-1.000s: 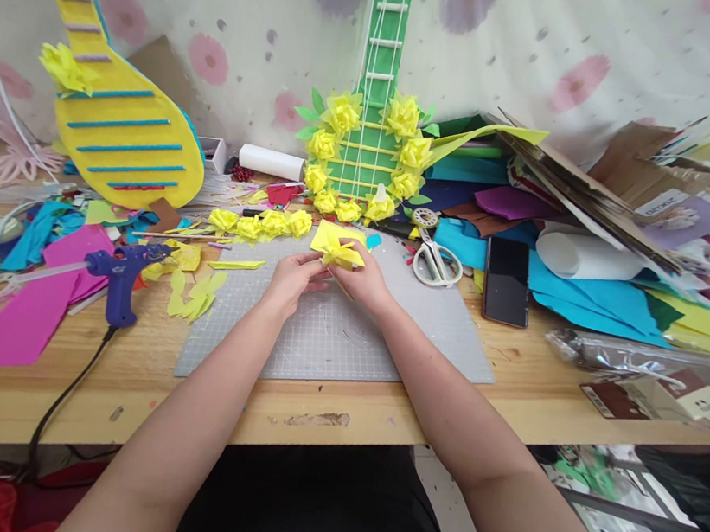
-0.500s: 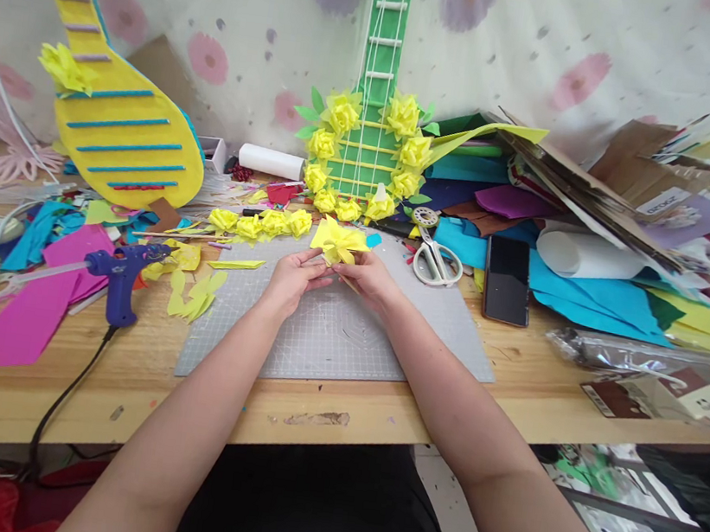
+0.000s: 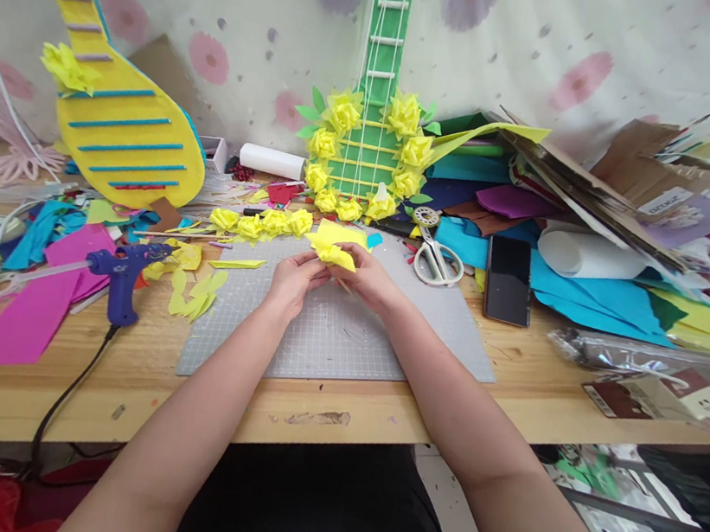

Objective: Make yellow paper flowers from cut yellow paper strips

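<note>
Between my hands, above the grey cutting mat [image 3: 304, 351], is a yellow paper flower [image 3: 333, 244] with broad petals. My left hand [image 3: 296, 280] pinches it from the left and below. On the other side my right hand [image 3: 367, 276] is closed on it, and a thin stick-like end shows under the palm. My fingertips are partly hidden behind the petals. Several finished yellow paper roses [image 3: 273, 222] lie in a row just beyond. Behind them stands a green cardboard guitar [image 3: 379, 86] ringed with yellow roses and green leaves.
A blue glue gun [image 3: 123, 275] stands at the left by magenta paper [image 3: 16, 330], near a yellow cardboard instrument [image 3: 143, 133]. White-handled scissors [image 3: 439, 264] and a black phone [image 3: 508, 279] lie at the right, before piled paper and cardboard [image 3: 626, 197].
The flower has tilted and turned between my fingers, so its petals now show as a flat upper piece and a folded lower one. My arms have hardly moved.
</note>
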Motion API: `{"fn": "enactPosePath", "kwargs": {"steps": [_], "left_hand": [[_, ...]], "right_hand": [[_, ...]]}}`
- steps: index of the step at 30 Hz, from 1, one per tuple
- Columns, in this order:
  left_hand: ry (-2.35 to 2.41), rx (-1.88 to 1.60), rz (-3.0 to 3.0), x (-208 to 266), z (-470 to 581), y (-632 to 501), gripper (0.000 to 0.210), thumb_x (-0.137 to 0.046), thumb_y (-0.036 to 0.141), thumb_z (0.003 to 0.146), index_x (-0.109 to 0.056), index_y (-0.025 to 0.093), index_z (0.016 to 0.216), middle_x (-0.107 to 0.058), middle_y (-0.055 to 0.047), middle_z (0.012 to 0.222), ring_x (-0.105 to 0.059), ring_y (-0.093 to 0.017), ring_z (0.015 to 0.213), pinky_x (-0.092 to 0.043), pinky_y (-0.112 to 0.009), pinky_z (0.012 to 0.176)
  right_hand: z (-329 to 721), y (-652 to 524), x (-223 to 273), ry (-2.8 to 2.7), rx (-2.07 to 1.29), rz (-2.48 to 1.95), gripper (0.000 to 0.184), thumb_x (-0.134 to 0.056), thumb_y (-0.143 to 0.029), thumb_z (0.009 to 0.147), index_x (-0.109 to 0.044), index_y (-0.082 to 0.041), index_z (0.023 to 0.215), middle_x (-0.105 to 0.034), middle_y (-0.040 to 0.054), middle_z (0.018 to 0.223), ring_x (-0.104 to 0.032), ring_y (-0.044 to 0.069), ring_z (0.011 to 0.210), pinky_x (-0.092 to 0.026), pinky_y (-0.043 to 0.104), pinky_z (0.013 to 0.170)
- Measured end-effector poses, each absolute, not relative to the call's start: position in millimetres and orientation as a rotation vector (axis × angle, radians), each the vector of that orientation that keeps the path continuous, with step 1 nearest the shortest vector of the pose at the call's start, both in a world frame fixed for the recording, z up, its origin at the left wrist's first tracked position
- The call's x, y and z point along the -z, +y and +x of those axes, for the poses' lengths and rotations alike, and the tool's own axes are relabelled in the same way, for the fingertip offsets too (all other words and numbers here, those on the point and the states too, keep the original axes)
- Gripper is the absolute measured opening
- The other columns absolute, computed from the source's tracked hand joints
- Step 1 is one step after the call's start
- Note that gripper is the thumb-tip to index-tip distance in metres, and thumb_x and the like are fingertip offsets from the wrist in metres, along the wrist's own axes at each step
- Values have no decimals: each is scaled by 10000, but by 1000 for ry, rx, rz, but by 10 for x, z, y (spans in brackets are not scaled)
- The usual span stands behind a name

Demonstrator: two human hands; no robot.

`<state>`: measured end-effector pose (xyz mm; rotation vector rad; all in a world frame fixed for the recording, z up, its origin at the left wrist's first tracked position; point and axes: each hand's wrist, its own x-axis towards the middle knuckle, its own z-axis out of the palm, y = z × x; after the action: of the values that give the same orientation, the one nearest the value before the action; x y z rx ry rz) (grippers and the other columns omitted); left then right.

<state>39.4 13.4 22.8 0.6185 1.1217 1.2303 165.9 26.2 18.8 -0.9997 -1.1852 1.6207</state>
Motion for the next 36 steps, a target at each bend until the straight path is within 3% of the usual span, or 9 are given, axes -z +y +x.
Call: {"fn": "enactPosePath", "kwargs": {"steps": [11,16,20,26,32,36], "left_hand": [[1137,-1329,488,-244,423,168,226,-645,23,598,-521,126,756,-653,-29,639,-659,-160,679,-518,-317,750],[1172,-1417,431,-244,415,184,328,-626,-20,592,-402,168,741,-605,17,596,-648,-148,637,-512,-323,734],[1165,-1463,435,-235,398,194,425,-654,-4,580,-305,200,713,-555,57,567,-611,-117,554,-507,-322,724],[1158,-1467,471,-233,394,190,453,-697,46,569,-288,205,683,-508,78,525,-559,-91,493,-504,-316,708],[1142,-1492,491,-233,401,186,443,-697,81,583,-280,206,664,-487,103,486,-552,-74,496,-493,-278,720],[1110,-1518,501,-221,409,193,437,-717,92,560,-305,199,662,-508,93,511,-563,-75,519,-490,-272,718]], "right_hand": [[1682,176,-296,-1235,-1648,-1035,487,-674,-208,596,-428,-223,1016,-540,41,1031,-580,123,798,-529,281,672],[1697,164,-313,-1194,-1686,-1140,493,-717,-234,575,-400,-217,952,-583,-1,800,-585,121,677,-503,242,531],[1707,162,-298,-1238,-1725,-1197,372,-726,-258,585,-419,-195,786,-565,-22,610,-551,98,554,-445,197,442],[1711,192,-267,-1233,-1743,-1264,224,-695,-258,636,-498,-154,616,-573,5,569,-491,54,461,-374,159,376],[1699,213,-222,-1161,-1758,-1248,203,-660,-262,675,-483,-165,652,-602,2,568,-462,44,418,-328,152,356],[1697,194,-240,-1131,-1720,-1239,259,-690,-234,631,-451,-185,718,-606,-13,556,-445,45,421,-317,149,374]]}}
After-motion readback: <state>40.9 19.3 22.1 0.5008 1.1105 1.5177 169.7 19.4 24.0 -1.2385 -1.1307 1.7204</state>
